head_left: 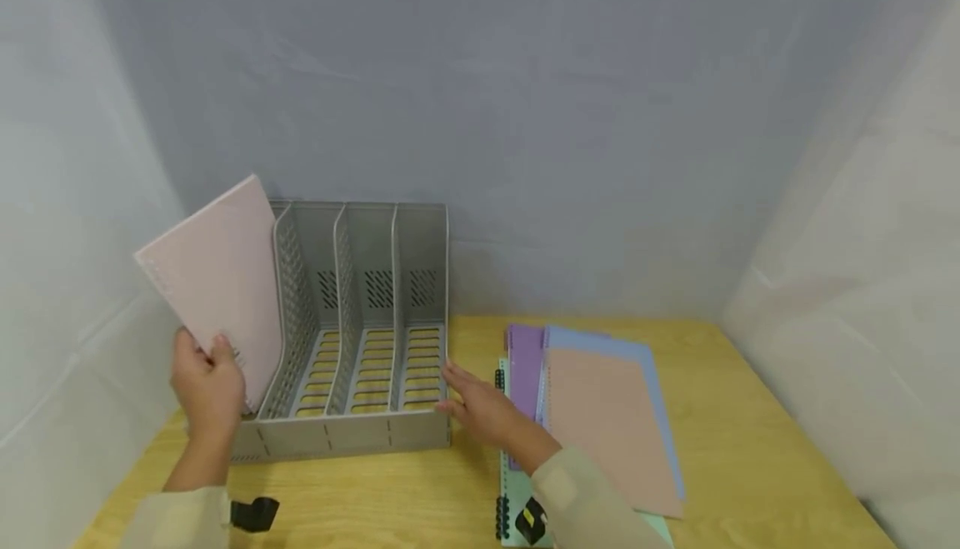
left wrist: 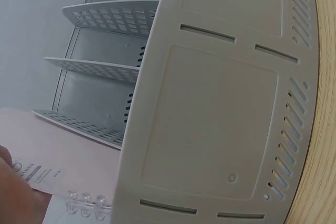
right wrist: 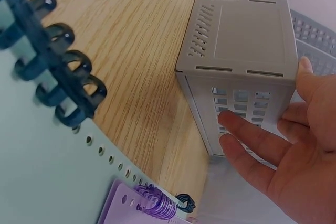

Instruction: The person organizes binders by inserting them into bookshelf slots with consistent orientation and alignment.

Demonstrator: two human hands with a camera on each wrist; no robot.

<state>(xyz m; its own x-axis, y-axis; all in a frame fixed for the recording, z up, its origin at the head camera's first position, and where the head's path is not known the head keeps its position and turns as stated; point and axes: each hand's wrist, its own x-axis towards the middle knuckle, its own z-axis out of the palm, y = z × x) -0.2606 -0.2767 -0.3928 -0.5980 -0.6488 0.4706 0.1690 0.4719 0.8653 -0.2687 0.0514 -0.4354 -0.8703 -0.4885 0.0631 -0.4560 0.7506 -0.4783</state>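
Note:
A pale pink notebook (head_left: 217,274) with clear rings stands tilted in the leftmost section of a grey file organizer (head_left: 345,439), its upper part leaning out to the left. My left hand (head_left: 210,378) grips its lower left edge, thumb on the cover. In the left wrist view, small print shows on the pink cover beside the thumb, and the organizer's front panel hides the notebook's lower end. At the organizer's right side is my right hand (head_left: 487,407), its extended fingers (right wrist: 252,135) touching the perforated side wall near the front corner.
Right of the organizer lies an overlapping pile of notebooks: a tan one (head_left: 611,424) on top, a blue one (head_left: 663,416), a purple one (head_left: 525,357) and a mint green one (right wrist: 47,156) with black rings. Pale sheeting (head_left: 600,116) surrounds the wooden table (head_left: 375,499).

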